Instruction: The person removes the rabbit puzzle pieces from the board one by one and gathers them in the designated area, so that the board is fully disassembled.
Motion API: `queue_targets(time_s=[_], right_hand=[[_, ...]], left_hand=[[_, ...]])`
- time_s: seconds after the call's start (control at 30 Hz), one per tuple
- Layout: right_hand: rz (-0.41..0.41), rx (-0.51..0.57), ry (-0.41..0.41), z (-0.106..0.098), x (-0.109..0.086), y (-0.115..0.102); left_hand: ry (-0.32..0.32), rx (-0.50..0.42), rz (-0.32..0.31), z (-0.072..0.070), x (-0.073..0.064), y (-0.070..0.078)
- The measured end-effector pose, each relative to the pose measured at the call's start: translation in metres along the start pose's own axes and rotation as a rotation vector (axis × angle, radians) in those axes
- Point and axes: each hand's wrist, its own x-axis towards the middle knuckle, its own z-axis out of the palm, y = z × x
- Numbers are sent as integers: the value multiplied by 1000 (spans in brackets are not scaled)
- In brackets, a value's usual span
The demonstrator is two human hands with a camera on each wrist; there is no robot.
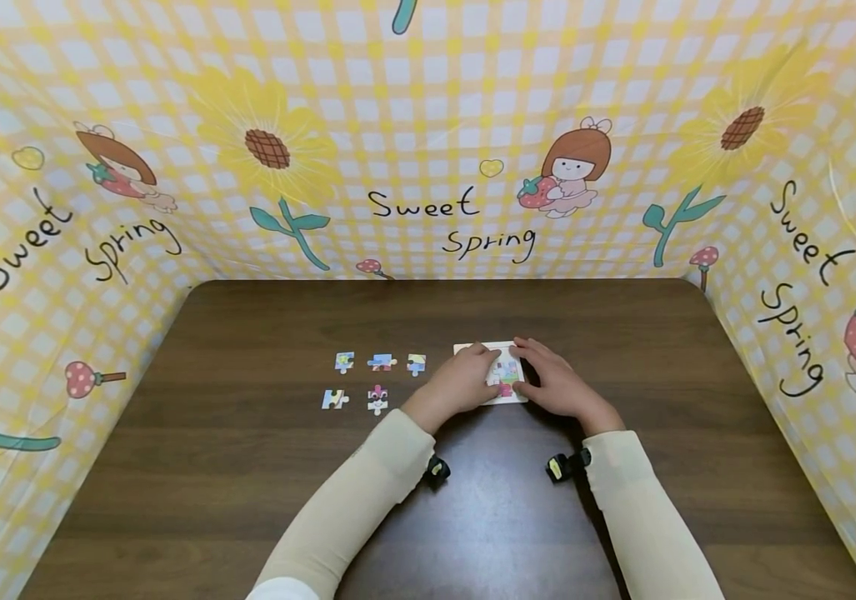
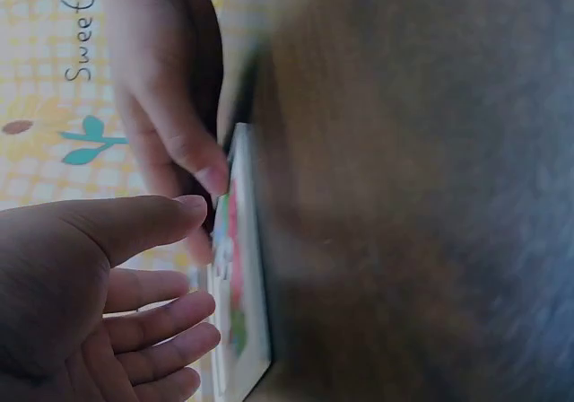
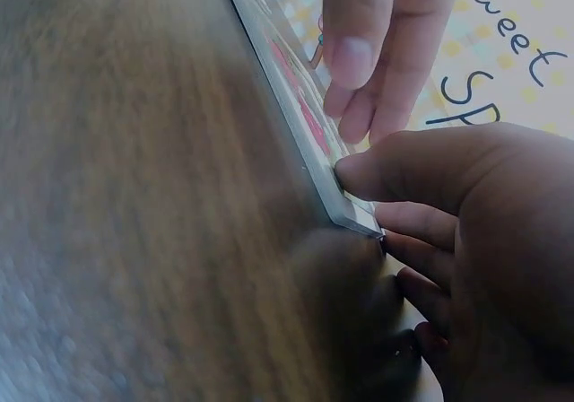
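Observation:
A small jigsaw puzzle board [image 1: 508, 400] with a pale frame and a partly visible pink, green and blue picture lies flat on the table. My left hand [image 1: 465, 379] reaches over its left part, thumb and fingers extended and spread apart, fingertips close over the picture. At the board's right edge rests my right hand [image 1: 558, 383]. Its thumb [image 3: 363, 176] touches the top near a corner, while the other fingers lie loosely along the side. Between the two hands part of the picture shows; the left hand covers the rest.
Several loose jigsaw pieces lie in two rows left of the board, among them a blue-and-yellow piece [image 1: 343, 361] and a pink-and-white piece [image 1: 377, 398]. The brown wooden table [image 1: 247, 500] is enclosed by a yellow checked cloth [image 1: 428, 125]. A black wrist camera [image 1: 558, 468] hangs below the right wrist.

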Motion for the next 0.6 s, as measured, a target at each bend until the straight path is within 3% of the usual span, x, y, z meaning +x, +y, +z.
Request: queue_targets(time_s=[0.17,0.37,0.6], right_hand=[[-1,5,-5,-1,0,-2],[-9,3,2,0,0,0],[-8,3,4,0,0,2]], left_hand=[[21,-30,-5,8,1,-1],[64,-40,58,12,0,-6],[57,-97,86,16,2,-11]])
